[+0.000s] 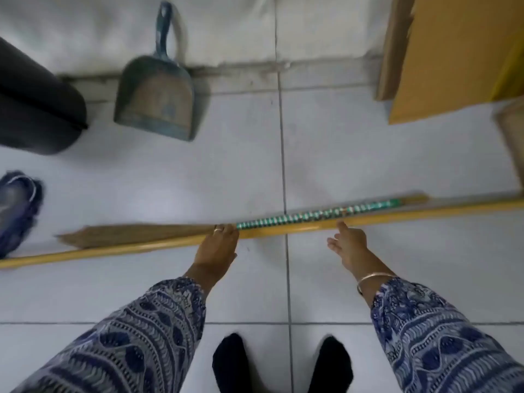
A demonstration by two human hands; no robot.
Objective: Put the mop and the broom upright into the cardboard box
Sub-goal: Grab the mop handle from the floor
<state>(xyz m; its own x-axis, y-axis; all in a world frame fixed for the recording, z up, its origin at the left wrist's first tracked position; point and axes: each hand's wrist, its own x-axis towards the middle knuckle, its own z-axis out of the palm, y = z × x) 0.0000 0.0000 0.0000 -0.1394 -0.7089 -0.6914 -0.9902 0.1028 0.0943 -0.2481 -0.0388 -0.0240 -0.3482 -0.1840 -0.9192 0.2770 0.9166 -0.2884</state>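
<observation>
At the bottom centre of the frame two dark feet [280, 364] are standing on the pale tiled floor [368, 165], with patterned blue sleeves [136, 336] reaching up from both lower corners. Across the middle, the yellow mop handle [283, 229] is lying nearly level, running out of the frame at both side edges. The left hand [217, 245] is resting on it at centre, fingers curling over the pole and touching the broom [255, 224] just behind; whether it is truly gripping, I cannot tell. The right hand [350, 242] is spreading open, a fingertip just meeting the pole, holding nothing. The broom is lying against the pole's far side, bristles pointing left, green-banded handle pointing right. Beyond them a wide stretch of bare tile is lying open. At the left edge a blue mop head [17, 205] is showing. Farther up, a dustpan [156, 106] is leaning at the wall, a black bin [37, 109] is sitting upper left, and the cardboard box [453, 58] is filling the upper right corner.
</observation>
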